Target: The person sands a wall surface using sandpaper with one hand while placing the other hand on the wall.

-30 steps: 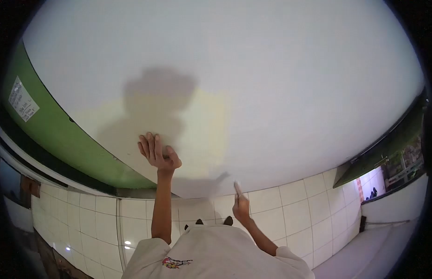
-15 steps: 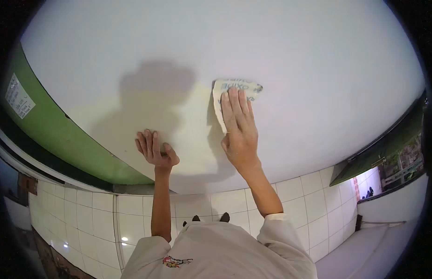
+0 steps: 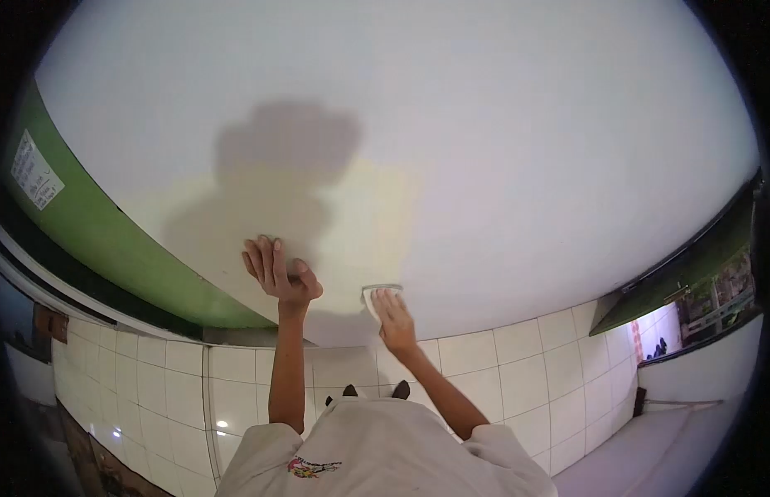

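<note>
A large pale wall (image 3: 518, 166) fills the view in front of me, with a yellowish patch around its middle. My right hand (image 3: 395, 323) is low on it, fingers pressing a sheet of sandpaper (image 3: 370, 300) flat against the surface. Only the sheet's upper and left edges show past the fingers; the rest is under my hand. To the left, my left hand (image 3: 277, 269) is raised by the wall with fingers extended and slightly bent, thumb apart. It holds nothing. Whether its fingertips touch the wall I cannot tell.
A green wall section (image 3: 136, 240) with a paper note (image 3: 37, 171) borders the left side. White floor tiles (image 3: 518, 348) lie below, with my feet (image 3: 400, 389) near the wall's foot. An open doorway or window (image 3: 712, 298) with a green frame is at the right.
My right hand has moved down and slightly left along the wall with the sandpaper, from mid-height to near the bottom. My left hand has stayed almost in place.
</note>
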A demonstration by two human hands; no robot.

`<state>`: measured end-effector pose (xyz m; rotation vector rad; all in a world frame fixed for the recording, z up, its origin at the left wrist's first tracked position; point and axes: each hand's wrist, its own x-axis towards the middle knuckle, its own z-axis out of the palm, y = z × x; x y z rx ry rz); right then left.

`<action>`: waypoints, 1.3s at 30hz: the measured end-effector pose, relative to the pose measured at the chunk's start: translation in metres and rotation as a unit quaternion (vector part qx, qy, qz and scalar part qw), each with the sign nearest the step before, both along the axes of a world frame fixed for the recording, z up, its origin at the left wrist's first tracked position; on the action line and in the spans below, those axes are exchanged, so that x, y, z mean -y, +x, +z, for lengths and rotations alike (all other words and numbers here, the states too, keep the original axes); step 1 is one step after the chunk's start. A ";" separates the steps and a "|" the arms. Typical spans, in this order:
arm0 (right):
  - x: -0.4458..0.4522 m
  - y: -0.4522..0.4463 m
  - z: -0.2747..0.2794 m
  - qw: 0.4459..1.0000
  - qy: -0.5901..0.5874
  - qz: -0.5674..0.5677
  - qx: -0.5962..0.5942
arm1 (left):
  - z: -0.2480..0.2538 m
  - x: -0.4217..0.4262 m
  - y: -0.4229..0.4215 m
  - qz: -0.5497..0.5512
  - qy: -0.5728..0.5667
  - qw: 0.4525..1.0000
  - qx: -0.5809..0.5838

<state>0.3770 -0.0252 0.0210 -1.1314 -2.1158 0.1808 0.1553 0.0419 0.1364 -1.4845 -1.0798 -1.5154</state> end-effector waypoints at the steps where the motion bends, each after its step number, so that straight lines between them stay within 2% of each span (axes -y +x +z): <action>1: 0.011 -0.001 -0.024 1.000 0.001 0.000 0.001 | -0.001 0.001 0.000 0.000 0.001 1.000 0.001; 3: 0.033 -0.001 -0.069 0.996 -0.068 -0.016 0.049 | 0.000 0.000 -0.002 0.002 -0.004 1.000 -0.004; 4: 0.049 0.003 -0.087 0.997 -0.065 -0.017 0.047 | -0.001 0.001 -0.001 0.001 -0.002 1.000 -0.005; 5: 0.066 0.009 -0.102 0.991 -0.130 0.013 0.005 | 0.000 0.002 -0.001 -0.001 -0.004 1.000 -0.005; 6: 0.072 0.014 -0.107 0.979 -0.193 0.044 -0.037 | 0.000 0.002 -0.001 -0.002 -0.004 1.000 -0.004; 7: 0.070 0.015 -0.092 0.980 -0.189 0.045 -0.037 | 0.001 0.001 -0.002 -0.002 0.000 1.000 -0.005; 9: 0.075 0.016 0.001 0.968 -0.150 0.028 -0.200 | -0.001 0.002 0.001 -0.006 -0.009 1.000 0.005; 11: 0.065 0.020 0.092 0.976 -0.107 -0.029 -0.186 | 0.000 0.001 0.004 -0.008 -0.008 1.000 0.008; 13: 0.041 0.024 0.153 0.967 0.072 -0.009 -0.243 | -0.001 0.002 0.001 -0.004 -0.007 1.000 0.008; 15: 0.024 0.023 0.204 0.963 0.163 -0.033 -0.211 | -0.001 0.003 -0.001 0.014 -0.022 1.000 -0.015; 17: -0.001 0.017 0.230 0.948 0.256 -0.080 -0.170 | -0.002 0.002 -0.001 0.014 -0.021 1.000 -0.014; 21: -0.050 -0.010 0.229 0.939 0.293 -0.114 -0.142 | -0.002 0.002 0.001 0.009 -0.014 1.000 0.006; 24: -0.058 -0.031 0.229 0.909 0.337 -0.142 -0.200 | -0.001 0.002 0.003 0.001 -0.001 1.000 0.008; 26: -0.043 -0.045 0.233 0.947 0.283 -0.070 -0.133 | -0.001 0.004 0.004 0.002 -0.008 1.000 0.010; 28: -0.050 -0.073 0.226 0.950 0.301 0.000 -0.082 | -0.003 0.004 0.003 0.027 -0.021 0.999 0.014; 29: -0.048 -0.080 0.227 0.950 0.302 -0.002 -0.082 | -0.006 0.005 0.001 0.045 -0.034 0.998 0.011; 31: -0.041 -0.092 0.236 0.955 0.289 0.060 -0.030 | -0.007 0.004 -0.002 0.029 -0.018 0.999 0.007; 35: -0.051 -0.065 0.235 0.930 0.366 0.029 0.006 | -0.006 0.006 -0.006 0.023 -0.012 1.000 0.001; 38: -0.050 -0.032 0.238 0.933 0.358 -0.011 0.038 | -0.006 0.005 -0.005 0.020 -0.009 1.000 -0.003; 39: -0.051 -0.019 0.235 0.937 0.349 -0.028 0.015 | -0.006 0.005 -0.004 0.012 -0.008 1.000 -0.005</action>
